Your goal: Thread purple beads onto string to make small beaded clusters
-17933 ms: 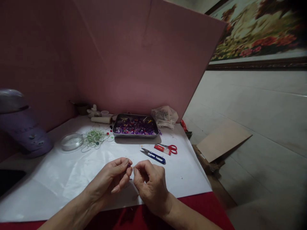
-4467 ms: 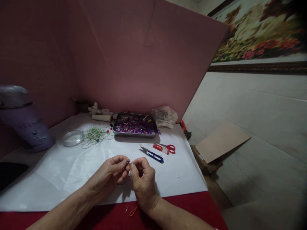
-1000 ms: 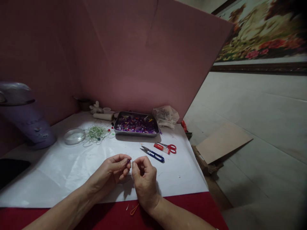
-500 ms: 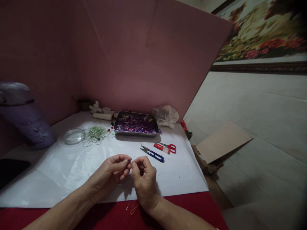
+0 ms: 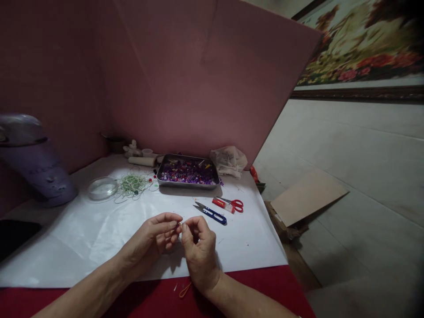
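My left hand [image 5: 157,234] is closed in a pinch, thumb against forefinger, above the white-covered table. Right beside it, fingertips almost touching, my right hand [image 5: 199,247] pinches too. A thin orange cord shows between the two sets of fingertips, and its looped end [image 5: 185,290] hangs below my right hand over the red cloth. Any bead on the cord is hidden by the fingers. Blue thread snips [image 5: 215,216] lie just beyond my right hand. Farther back is a metal tray [image 5: 188,187] of mostly purple beads.
Red-handled scissors [image 5: 238,205] and a red-and-clear small case [image 5: 223,206] lie beyond the snips. Tangled green thread [image 5: 132,184] and a round clear dish [image 5: 102,189] sit left of the tray. A purple bottle [image 5: 43,168] stands far left; a plastic bag [image 5: 229,161] is behind.
A purple bead seen between the fingertips half a second ago no longer shows; orange cord shows there now. Both hands have stayed in nearly the same place.
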The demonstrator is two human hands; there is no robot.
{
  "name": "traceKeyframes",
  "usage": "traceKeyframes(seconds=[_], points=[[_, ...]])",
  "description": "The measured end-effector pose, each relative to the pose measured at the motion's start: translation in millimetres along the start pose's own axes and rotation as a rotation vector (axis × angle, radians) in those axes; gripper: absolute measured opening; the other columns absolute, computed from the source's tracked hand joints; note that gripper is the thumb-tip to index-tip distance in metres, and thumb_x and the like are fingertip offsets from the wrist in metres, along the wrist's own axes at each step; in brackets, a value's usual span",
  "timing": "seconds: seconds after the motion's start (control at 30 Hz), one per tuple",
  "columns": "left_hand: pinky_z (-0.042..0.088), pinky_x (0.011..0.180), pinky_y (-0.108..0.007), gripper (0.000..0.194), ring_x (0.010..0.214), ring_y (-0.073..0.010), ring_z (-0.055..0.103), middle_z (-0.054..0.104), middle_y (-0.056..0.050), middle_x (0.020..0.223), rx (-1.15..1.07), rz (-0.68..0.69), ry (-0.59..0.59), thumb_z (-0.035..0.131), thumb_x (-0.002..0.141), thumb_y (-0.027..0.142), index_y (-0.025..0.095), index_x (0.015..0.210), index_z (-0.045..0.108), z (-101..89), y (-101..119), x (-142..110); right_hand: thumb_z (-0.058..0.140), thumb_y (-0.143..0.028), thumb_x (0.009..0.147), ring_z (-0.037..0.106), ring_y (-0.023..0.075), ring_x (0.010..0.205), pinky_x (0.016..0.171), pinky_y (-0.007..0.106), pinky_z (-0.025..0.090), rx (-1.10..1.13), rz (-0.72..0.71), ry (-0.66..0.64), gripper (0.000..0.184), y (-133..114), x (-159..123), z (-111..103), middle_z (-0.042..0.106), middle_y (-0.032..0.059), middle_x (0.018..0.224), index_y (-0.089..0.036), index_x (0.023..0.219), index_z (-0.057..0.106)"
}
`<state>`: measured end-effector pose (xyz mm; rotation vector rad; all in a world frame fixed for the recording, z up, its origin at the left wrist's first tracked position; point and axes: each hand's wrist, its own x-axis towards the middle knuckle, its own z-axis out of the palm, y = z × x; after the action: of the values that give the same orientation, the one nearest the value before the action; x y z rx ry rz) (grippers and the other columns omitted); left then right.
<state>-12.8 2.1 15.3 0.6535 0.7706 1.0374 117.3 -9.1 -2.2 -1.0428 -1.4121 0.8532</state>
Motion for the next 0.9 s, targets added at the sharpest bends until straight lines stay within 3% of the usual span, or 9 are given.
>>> traceKeyframes(seconds=[0.67,0.77,0.9], points=[[0.034,0.044,-0.016,0.005,0.049,-0.007,0.049,0.06,-0.002,0.061,-0.006,-0.029,-0.009,0.067,0.07,0.012,0.014,0.073,0.063,5.2,0.4,-2.0,0.05,-0.03,0.085,0.056,0.0135,0.052,0.049,0.022,0.044,-0.025,0.001,-0.004,0.014,-0.2,-0.4,-0.5,0.059,0.0006,0.06,-0.018,0.079,0.053],[0.037,0.046,-0.016,0.011,0.049,-0.0062,0.047,0.06,0.0,0.061,0.022,0.034,0.042,0.069,0.068,0.011,0.015,0.076,0.064,6.2,1.0,-2.3,0.05,-0.029,0.086,0.056,0.0137,0.053,0.051,0.023,0.045,-0.057,-0.009,0.002,0.014,-0.2,0.2,-0.7,0.06,0.0011,0.061,-0.017,0.08,0.054],[0.027,0.038,-0.014,0.013,0.043,-0.004,0.039,0.056,0.004,0.058,0.196,0.191,0.146,0.073,0.068,0.021,0.018,0.078,0.065,6.4,3.7,-4.5,0.05,-0.029,0.086,0.053,0.0129,0.052,0.051,0.022,0.043,-0.131,-0.029,0.038,0.015,-0.9,1.4,-0.8,0.057,-0.0003,0.06,-0.017,0.078,0.055]])
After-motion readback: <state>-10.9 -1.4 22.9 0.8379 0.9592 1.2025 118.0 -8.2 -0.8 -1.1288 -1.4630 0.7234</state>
